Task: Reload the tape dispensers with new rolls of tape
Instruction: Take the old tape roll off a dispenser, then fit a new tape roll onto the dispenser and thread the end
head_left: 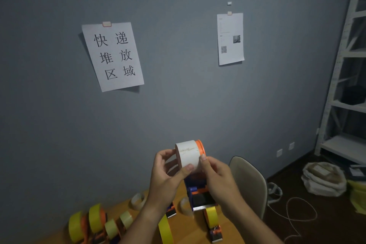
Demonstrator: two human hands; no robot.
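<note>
Both hands hold things up high: the left hand [164, 174] pinches the white tape roll [187, 155] on the dispenser [200, 194] that the right hand [219, 180] grips, so next it likely needs pushing on fully.

We note both forearms raised from the near edge, converging at centre. Our left hand [166, 174] curls, thumb extended rightward and pressing, fingertips at the far side. Our right hand [217, 178] grips, thumb pointing up.

White roll [188, 154] – orange/blue dispenser [199, 188]; yellow rolls [95, 218], grey wall [178, 95].
</note>
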